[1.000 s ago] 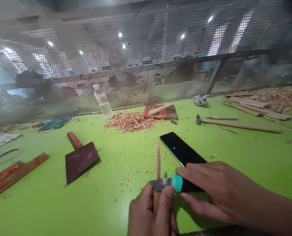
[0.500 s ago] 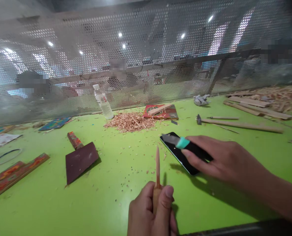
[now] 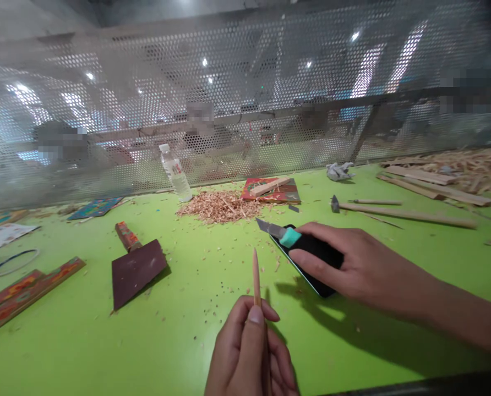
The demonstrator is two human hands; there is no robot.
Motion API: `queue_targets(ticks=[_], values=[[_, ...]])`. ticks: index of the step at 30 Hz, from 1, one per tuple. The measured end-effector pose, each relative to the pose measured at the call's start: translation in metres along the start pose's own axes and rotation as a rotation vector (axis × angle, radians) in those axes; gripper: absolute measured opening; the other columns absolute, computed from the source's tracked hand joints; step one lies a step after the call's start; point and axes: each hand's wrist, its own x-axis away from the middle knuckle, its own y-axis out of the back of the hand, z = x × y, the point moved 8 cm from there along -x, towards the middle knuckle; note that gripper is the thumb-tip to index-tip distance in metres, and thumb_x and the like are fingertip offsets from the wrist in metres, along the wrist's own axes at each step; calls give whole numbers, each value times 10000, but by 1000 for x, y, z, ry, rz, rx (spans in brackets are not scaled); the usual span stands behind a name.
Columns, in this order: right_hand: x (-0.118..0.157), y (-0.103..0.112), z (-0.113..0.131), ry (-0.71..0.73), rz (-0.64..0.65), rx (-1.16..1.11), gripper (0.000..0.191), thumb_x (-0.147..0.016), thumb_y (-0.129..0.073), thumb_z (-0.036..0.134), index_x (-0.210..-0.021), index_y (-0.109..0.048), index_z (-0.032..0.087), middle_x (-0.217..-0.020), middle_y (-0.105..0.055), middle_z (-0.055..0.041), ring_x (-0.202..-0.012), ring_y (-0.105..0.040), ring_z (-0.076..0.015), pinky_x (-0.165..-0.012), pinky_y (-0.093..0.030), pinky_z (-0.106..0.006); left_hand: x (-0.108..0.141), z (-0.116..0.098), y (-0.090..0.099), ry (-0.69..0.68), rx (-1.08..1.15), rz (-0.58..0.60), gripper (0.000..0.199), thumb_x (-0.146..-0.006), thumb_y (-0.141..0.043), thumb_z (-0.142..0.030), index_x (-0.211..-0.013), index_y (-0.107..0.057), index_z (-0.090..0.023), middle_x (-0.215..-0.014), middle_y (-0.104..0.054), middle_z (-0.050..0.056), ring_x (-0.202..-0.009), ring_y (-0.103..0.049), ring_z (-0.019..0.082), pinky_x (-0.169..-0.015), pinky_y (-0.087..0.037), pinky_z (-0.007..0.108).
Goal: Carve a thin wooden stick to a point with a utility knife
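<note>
My left hand (image 3: 249, 346) is closed around a thin wooden stick (image 3: 256, 278), its tapered point facing away from me. In my right hand (image 3: 353, 264) is a utility knife (image 3: 317, 248) with a black handle and a teal band wrapped near the front. The bare blade points left, above and a little beyond the stick's tip, apart from it. Under the knife lies a black phone (image 3: 316, 285), partly hidden by the hand. Small wood chips are scattered on the green table (image 3: 158, 352) around both hands.
Ahead are a heap of shavings (image 3: 218, 207), a water bottle (image 3: 175, 175) and a red painted board (image 3: 293, 193). A hammer (image 3: 406, 213) lies to the right. Brown sandpaper (image 3: 138, 275) and painted wood pieces (image 3: 26, 297) are on the left. A perforated metal screen (image 3: 245, 71) stands behind.
My right hand has brought the knife left, nearer the stick's tip. The left hand has shifted slightly left, its grip changed, with the thumb now lying along the stick.
</note>
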Motion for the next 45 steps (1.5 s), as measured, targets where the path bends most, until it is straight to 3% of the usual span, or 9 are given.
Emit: queue_targets(ticks=[6, 11, 14, 19, 26, 30, 34, 41, 45], values=[[-14, -48, -1, -282, 256, -546, 349, -925, -641, 571, -937, -572, 229, -548, -440, 99, -434, -387, -113, -424, -328, -235, -8, 1, 4, -27, 134, 270, 346, -951, -695, -522, -1011, -523, -228, -785, -817, 64, -664, -806, 236, -515, -581, 246], [-4, -62, -1, -283, 257, -637, 398, -916, -683, 607, -907, -556, 230, -598, -456, 90, -468, -380, -102, -434, -322, -224, -10, -12, 10, -117, 212, 80, 178, -1012, -644, -352, -1057, -561, -200, -994, -852, 145, -859, -826, 265, -631, -626, 298], [3, -60, 3, -236, 239, -642, 416, -919, -702, 618, -888, -563, 227, -648, -488, 68, -515, -411, -109, -457, -356, -228, -4, -36, 13, -273, 306, -75, 136, -1045, -599, -340, -1075, -606, -208, -1217, -818, 143, -1197, -753, 276, -956, -614, 366], [11, -54, 10, -195, 208, -689, 514, -826, -775, 699, -862, -612, 213, -770, -584, 7, -682, -516, -155, -609, -460, -269, 1, -61, -2, -346, 291, -3, 152, -1035, -636, -318, -1150, -637, -219, -1420, -723, 133, -1444, -569, 304, -1198, -466, 485], [7, -48, -6, -169, 156, -778, 415, -913, -740, 594, -889, -527, 240, -705, -576, 47, -516, -386, -92, -467, -327, -227, 1, -76, -10, -431, -77, 120, 188, -1004, -710, -376, -1108, -633, -239, -1424, -720, 84, -1335, -654, 263, -1148, -503, 403], [-4, -36, -17, -147, 83, -845, 407, -932, -724, 591, -1035, -547, 239, -690, -573, 59, -488, -370, -82, -449, -314, -222, 7, -96, 5, -392, -334, 141, 212, -978, -745, -360, -1127, -739, -209, -1184, -809, 90, -1042, -777, 232, -899, -629, 321], [-10, -32, -21, -161, 79, -905, 436, -906, -749, 599, -1043, -552, 236, -717, -585, 54, -478, -359, -73, -435, -302, -222, 13, -115, 25, -332, -330, 108, 224, -955, -763, -361, -1080, -805, -179, -1094, -833, 122, -951, -791, 222, -761, -634, 246], [-15, -30, -25, -200, 53, -917, 442, -858, -803, 598, -988, -593, 231, -600, -519, 95, -457, -348, -70, -434, -287, -213, 0, -101, 15, 3, -485, 283, 259, -934, -783, -391, -1019, -774, -148, -876, -808, 82, -638, -715, 124, -533, -574, 183], [-21, -25, -31, -232, 1, -905, 456, -838, -809, 628, -908, -603, 228, -534, -484, 100, -450, -339, -75, -432, -277, -218, -16, -90, 4, 153, -595, 484, 358, -933, -768, -493, -1073, -745, -165, -862, -795, 47, -647, -711, 102, -557, -583, 176]])
